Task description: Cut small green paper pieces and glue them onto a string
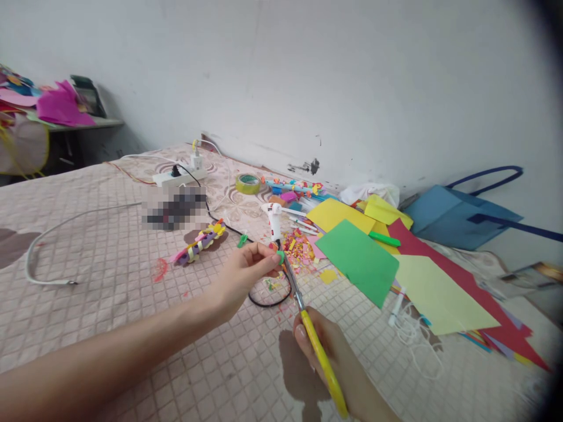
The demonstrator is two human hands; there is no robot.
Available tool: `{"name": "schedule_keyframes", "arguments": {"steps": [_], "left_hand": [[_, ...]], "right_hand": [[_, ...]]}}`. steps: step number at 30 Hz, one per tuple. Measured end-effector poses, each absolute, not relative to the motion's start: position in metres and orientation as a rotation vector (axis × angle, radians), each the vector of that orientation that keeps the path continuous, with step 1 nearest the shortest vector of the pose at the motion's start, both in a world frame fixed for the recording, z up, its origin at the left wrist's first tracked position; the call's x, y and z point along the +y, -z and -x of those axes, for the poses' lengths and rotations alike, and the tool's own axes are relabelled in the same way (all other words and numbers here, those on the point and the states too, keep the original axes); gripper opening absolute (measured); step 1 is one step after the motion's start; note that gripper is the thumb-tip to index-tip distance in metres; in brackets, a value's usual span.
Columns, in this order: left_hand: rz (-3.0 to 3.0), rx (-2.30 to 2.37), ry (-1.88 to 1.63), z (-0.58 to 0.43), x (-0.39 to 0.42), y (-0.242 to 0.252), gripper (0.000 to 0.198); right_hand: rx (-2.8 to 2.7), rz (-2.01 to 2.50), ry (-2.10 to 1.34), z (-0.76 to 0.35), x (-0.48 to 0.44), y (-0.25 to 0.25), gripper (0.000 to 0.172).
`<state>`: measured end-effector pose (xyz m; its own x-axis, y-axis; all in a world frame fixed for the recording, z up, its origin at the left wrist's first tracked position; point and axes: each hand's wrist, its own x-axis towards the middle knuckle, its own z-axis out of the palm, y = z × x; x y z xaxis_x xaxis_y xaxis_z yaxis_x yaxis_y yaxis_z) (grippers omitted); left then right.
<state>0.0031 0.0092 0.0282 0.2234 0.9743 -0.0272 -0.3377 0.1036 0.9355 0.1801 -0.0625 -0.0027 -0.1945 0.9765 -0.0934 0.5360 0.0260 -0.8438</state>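
Note:
My left hand (pixel 247 273) reaches in from the lower left, its fingers pinched on a small green and orange paper piece (pixel 278 254). My right hand (pixel 341 366) at the bottom centre grips yellow-handled scissors (pixel 313 337). The blades point up and away and meet the paper piece at my left fingertips. Just behind the piece stands a white glue gun (pixel 275 220) beside a heap of paper scraps (pixel 298 246).
Coloured paper sheets (pixel 358 255) lie spread to the right, with a blue bag (pixel 457 214) behind them. A tape roll (pixel 247 183), pens, a power strip (pixel 178 176), a paper chain (pixel 200 242) and a white cable (pixel 48 228) lie on the patterned bedcover. A black cord loops under my hands.

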Motion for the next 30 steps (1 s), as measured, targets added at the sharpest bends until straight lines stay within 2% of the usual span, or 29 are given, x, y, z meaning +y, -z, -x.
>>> {"name": "schedule_keyframes", "arguments": {"steps": [10, 15, 23, 30], "left_hand": [[-0.988, 0.828, -1.165, -0.004, 0.008, -0.029, 0.018], [-0.971, 0.818, -1.172, -0.005, 0.008, -0.029, 0.018], [-0.987, 0.827, -1.183, -0.005, 0.007, -0.03, 0.019], [-0.998, 0.827, -1.176, -0.005, 0.008, -0.028, 0.019]], "right_hand": [[-1.775, 1.537, -1.061, -0.18, -0.062, 0.001, 0.035], [-1.748, 1.546, -1.04, -0.179, -0.061, 0.006, 0.041], [-1.783, 1.54, -1.065, -0.181, -0.062, -0.006, 0.03], [-1.767, 1.59, -1.077, -0.177, -0.062, -0.009, 0.034]]}}
